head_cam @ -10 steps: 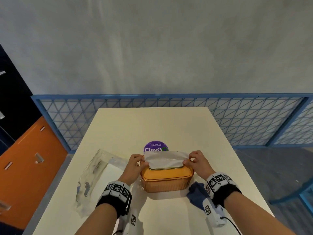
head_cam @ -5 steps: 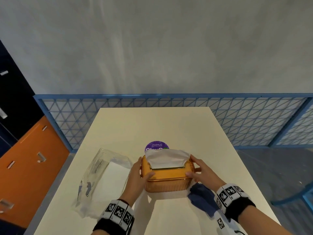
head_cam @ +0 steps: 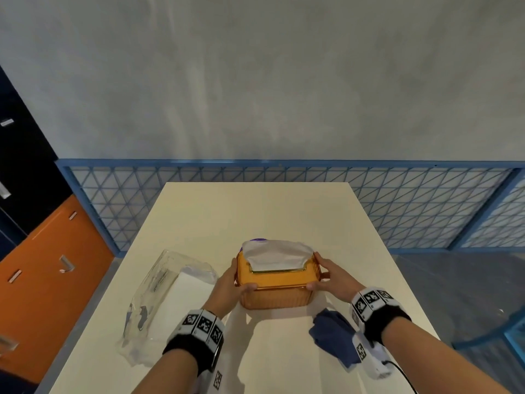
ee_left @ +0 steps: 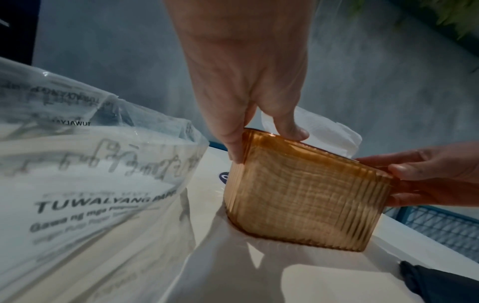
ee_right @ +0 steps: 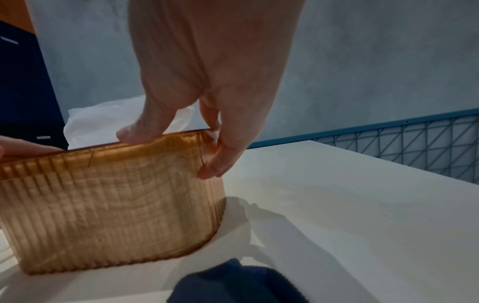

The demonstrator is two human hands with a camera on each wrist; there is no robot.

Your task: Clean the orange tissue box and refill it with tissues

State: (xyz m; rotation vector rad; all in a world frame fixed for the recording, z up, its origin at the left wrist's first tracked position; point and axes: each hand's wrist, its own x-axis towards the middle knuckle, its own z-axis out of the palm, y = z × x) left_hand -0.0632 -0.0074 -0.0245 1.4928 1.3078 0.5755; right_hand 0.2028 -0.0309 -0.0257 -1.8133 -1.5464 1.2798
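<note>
1. Head view: the orange tissue box [head_cam: 275, 285] stands on the cream table [head_cam: 255, 211], near its front half and midway across. A white tissue [head_cam: 274, 255] sticks up through the slot in the lid. The left hand [head_cam: 227, 288] clasps the box's left end, thumb on the lid's near edge; the right hand [head_cam: 331, 275] clasps the right end the same way. Only this view shows both wrists with their black bands and checkered markers, the blue mesh fence [head_cam: 284, 200] behind the table, and the orange cabinet [head_cam: 42, 280] at left. A purple sticker [head_cam: 257, 239] peeks out behind the box, its wording hidden.

2. Left wrist view: the left hand [ee_left: 246, 86] has its thumb on the lid and its fingers down the box's [ee_left: 305, 190] ribbed, see-through side. The right hand [ee_left: 425, 174] wraps the far end. Only here can the print on the clear tissue bag [ee_left: 85, 174] be read: "TUWALYANG" in bold, with "Gawa ng mga" beneath; the rest is blurred. A dark blue cloth [ee_left: 440, 287] lies at the bottom right corner.

3. Right wrist view: the right hand [ee_right: 207, 82] pinches the box's [ee_right: 108, 205] corner, thumb on the lid, fingers curled down its end wall. The tissue [ee_right: 103, 121] rises behind the thumb. The stacked tissues show through the ribbed wall. The cloth [ee_right: 233, 285] lies just in front of the box. No writing is legible here.
</note>
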